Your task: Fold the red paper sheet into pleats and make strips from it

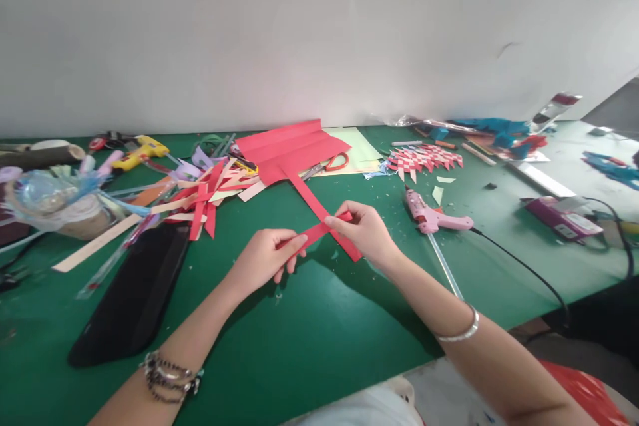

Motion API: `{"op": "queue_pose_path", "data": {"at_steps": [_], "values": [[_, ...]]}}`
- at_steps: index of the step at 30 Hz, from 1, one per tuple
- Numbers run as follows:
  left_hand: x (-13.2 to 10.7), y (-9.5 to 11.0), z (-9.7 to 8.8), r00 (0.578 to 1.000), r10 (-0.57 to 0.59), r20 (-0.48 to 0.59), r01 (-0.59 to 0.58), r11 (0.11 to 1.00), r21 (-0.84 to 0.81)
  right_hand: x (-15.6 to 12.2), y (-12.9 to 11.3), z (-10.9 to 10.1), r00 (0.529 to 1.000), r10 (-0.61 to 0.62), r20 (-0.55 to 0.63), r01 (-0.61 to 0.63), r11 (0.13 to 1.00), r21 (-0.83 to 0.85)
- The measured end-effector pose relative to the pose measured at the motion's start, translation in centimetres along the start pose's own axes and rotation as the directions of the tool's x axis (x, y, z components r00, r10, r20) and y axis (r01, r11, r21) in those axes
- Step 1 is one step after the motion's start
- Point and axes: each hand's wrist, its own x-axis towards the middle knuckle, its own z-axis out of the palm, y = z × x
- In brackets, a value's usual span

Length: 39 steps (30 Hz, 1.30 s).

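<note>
My left hand (264, 258) and right hand (363, 229) pinch the ends of one red paper strip (319, 231), crossing a longer red strip (327, 216) on the green table (309, 333). A woven red-white mat (424, 160) lies finished; loose strips (200, 200) remain unused.

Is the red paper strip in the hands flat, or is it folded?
Folded. The red paper strip bends where the left hand and right hand pinch it, its short end crossing the long part that runs to the red sheet.

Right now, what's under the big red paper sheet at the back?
Under the red paper sheet: orange-handled scissors poking out at its right edge, resting on pale yellow-green paper. The blade tips and whatever else lies beneath are covered.
</note>
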Motion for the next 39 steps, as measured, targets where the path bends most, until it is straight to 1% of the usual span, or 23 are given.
{"op": "queue_pose_path", "data": {"at_steps": [3,5,6,8,9,10,11,13,14,16,18,21,22,23,24,26,27,28,29,32,34,37,39], "values": [[0.2,-0.3,-0.7,0.998,0.023,-0.055,-0.02,0.998,0.067,0.4,0.3,-0.8,0.997,-0.056,-0.057,0.052,0.995,-0.084],[0.3,-0.5,-0.9,0.995,0.051,-0.084,-0.04,0.991,0.126,0.5,0.3,-1.1,0.981,-0.185,-0.055,0.169,0.961,-0.217],[0.3,-0.6,-0.9,0.993,0.073,-0.09,-0.058,0.985,0.161,0.4,0.2,-1.2,0.96,-0.277,-0.033,0.254,0.918,-0.306],[0.4,-0.7,-0.8,0.989,0.126,-0.079,-0.105,0.968,0.229,0.1,-0.1,-1.3,0.896,-0.437,0.076,0.421,0.785,-0.454],[0.4,-0.7,-0.7,0.987,0.151,-0.063,-0.13,0.958,0.257,-0.1,-0.3,-1.2,0.869,-0.47,0.156,0.481,0.726,-0.492],[0.4,-0.7,-0.6,0.984,0.175,-0.041,-0.157,0.948,0.277,-0.3,-0.4,-1.0,0.851,-0.466,0.242,0.521,0.69,-0.502],[0.4,-0.7,-0.5,0.98,0.198,-0.018,-0.185,0.938,0.292,-0.6,-0.5,-0.9,0.838,-0.439,0.324,0.546,0.679,-0.491],[0.4,-0.7,-0.4,0.971,0.238,0.018,-0.232,0.923,0.307,-0.8,-0.5,-0.5,0.815,-0.352,0.46,0.556,0.695,-0.455],[0.4,-0.7,-0.4,0.969,0.244,0.024,-0.24,0.922,0.305,-0.9,-0.4,-0.3,0.807,-0.31,0.503,0.549,0.709,-0.444],[0.4,-0.6,-0.6,0.977,0.214,0.017,-0.21,0.94,0.269,-0.9,-0.1,0.0,0.804,-0.257,0.537,0.523,0.735,-0.431],[0.4,-0.6,-0.9,0.987,0.158,-0.014,-0.151,0.967,0.205,-0.7,0.1,0.1,0.822,-0.253,0.511,0.489,0.773,-0.404],[0.6,-0.7,-1.4,0.993,0.099,-0.059,-0.091,0.987,0.132,-0.5,0.2,-0.2,0.876,-0.264,0.404,0.402,0.861,-0.31],[0.8,-0.8,-1.5,0.995,0.081,-0.063,-0.073,0.99,0.118,-0.5,0.1,-0.3,0.884,-0.277,0.376,0.391,0.88,-0.271],[0.9,-0.9,-1.5,0.997,0.059,-0.055,-0.054,0.993,0.101,-0.4,0.0,-0.4,0.877,-0.299,0.376,0.401,0.887,-0.229],[1.0,-1.0,-1.5,0.999,0.037,-0.039,-0.034,0.996,0.08,-0.4,0.0,-0.5,0.854,-0.331,0.402,0.429,0.885,-0.183],[1.0,-1.0,-1.2,1.0,-0.002,0.005,0.002,0.999,0.037,-0.5,-0.2,-0.6,0.771,-0.388,0.505,0.497,0.862,-0.098],[1.0,-1.0,-1.1,0.999,-0.011,0.03,0.011,1.0,0.018,-0.6,-0.3,-0.6,0.736,-0.393,0.552,0.515,0.854,-0.078],[0.9,-0.9,-0.9,0.998,-0.015,0.055,0.015,1.0,0.003,-0.6,-0.3,-0.6,0.717,-0.384,0.581,0.519,0.851,-0.078],[0.9,-0.8,-0.7,0.997,-0.014,0.079,0.015,1.0,-0.008,-0.7,-0.3,-0.5,0.715,-0.369,0.593,0.517,0.851,-0.093],[0.7,-0.6,-0.5,0.993,0.001,0.122,0.004,0.999,-0.038,-0.9,-0.1,-0.3,0.75,-0.319,0.579,0.494,0.853,-0.17],[0.7,-0.6,-0.6,0.992,-0.003,0.127,0.012,0.997,-0.073,-0.9,0.1,-0.2,0.794,-0.272,0.544,0.463,0.85,-0.251],[0.9,-0.8,-1.0,0.993,-0.023,0.119,0.039,0.991,-0.132,-0.8,0.3,-0.2,0.884,-0.153,0.442,0.328,0.876,-0.353],[1.0,-0.9,-1.3,0.995,-0.034,0.094,0.048,0.987,-0.156,-0.6,0.4,-0.4,0.929,-0.108,0.354,0.237,0.908,-0.345]]}}
